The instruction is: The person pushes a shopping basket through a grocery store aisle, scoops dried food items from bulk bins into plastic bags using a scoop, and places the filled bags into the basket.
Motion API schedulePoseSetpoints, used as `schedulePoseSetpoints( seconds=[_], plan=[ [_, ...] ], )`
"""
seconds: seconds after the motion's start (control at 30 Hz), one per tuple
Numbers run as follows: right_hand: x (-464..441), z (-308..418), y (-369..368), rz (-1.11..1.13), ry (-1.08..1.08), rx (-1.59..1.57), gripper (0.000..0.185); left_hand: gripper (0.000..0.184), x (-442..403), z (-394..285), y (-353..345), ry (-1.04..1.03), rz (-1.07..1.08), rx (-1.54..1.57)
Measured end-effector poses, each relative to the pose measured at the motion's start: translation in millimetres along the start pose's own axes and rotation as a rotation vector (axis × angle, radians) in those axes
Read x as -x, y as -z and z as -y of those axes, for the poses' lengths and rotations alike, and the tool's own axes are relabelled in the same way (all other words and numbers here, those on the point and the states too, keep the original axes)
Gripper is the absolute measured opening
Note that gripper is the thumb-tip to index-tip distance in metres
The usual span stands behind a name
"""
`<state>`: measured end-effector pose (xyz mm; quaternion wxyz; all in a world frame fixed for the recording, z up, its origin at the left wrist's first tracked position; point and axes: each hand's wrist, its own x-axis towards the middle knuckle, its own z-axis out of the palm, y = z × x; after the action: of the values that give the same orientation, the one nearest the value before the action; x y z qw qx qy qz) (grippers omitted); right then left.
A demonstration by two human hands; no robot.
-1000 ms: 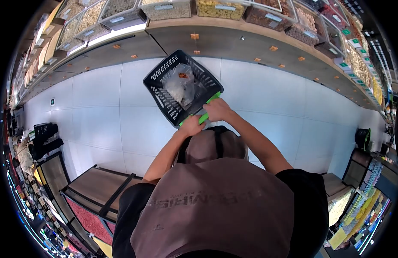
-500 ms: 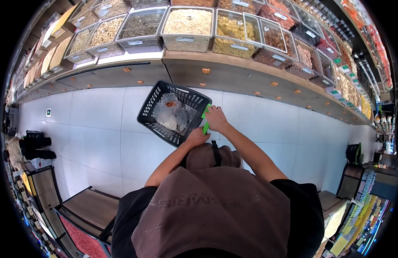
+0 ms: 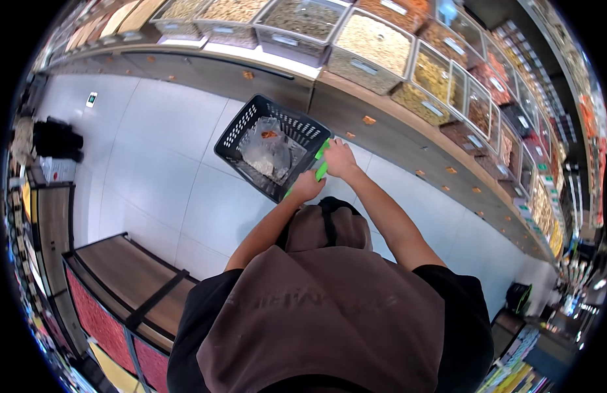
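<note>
Both my hands are closed on the green handle (image 3: 322, 171) of a dark grey plastic basket (image 3: 277, 111) with slotted walls. My left hand (image 3: 308, 186) grips the nearer part of the handle. Farther along it, my right hand (image 3: 341, 158) is wrapped round the end by the basket's right corner. Inside the basket lie clear plastic bags (image 3: 267, 149); something orange-red shows at the top and something whitish lower down. Whether the basket rests on the floor or hangs just above it, I cannot tell.
Clear bins of dried goods (image 3: 372, 49) line a long wooden counter (image 3: 356, 108) ahead and to the right. A low wooden display stand (image 3: 130, 268) is at the lower left. Another person (image 3: 54, 139) is at the far left on the pale tiled floor (image 3: 166, 144).
My view has turned, so the counter now slants down to the right and the stand at lower left shows larger. The basket sits slightly higher in view, with both hands still on its handle.
</note>
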<state>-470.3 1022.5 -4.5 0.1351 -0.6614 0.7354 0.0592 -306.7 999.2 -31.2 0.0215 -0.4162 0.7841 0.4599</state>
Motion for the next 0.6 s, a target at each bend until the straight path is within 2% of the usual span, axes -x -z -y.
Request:
schedulePoseSetpoints(
  seconds=[0.17,0.4,0.57,0.6],
  plan=[
    [-57,22,18,0.053,0.062,-0.002,0.031,0.034,-24,33,31,0.013,-0.120,0.074],
    [-125,55,29,-0.036,0.138,0.030,0.027,0.032,-46,61,90,0.048,-0.201,0.089],
    [-174,83,47,0.131,0.159,0.162,0.025,0.031,-63,81,129,0.060,-0.209,0.092],
    [-179,83,46,0.028,0.227,0.232,0.023,0.031,-71,88,132,0.074,-0.199,0.080]
  ],
)
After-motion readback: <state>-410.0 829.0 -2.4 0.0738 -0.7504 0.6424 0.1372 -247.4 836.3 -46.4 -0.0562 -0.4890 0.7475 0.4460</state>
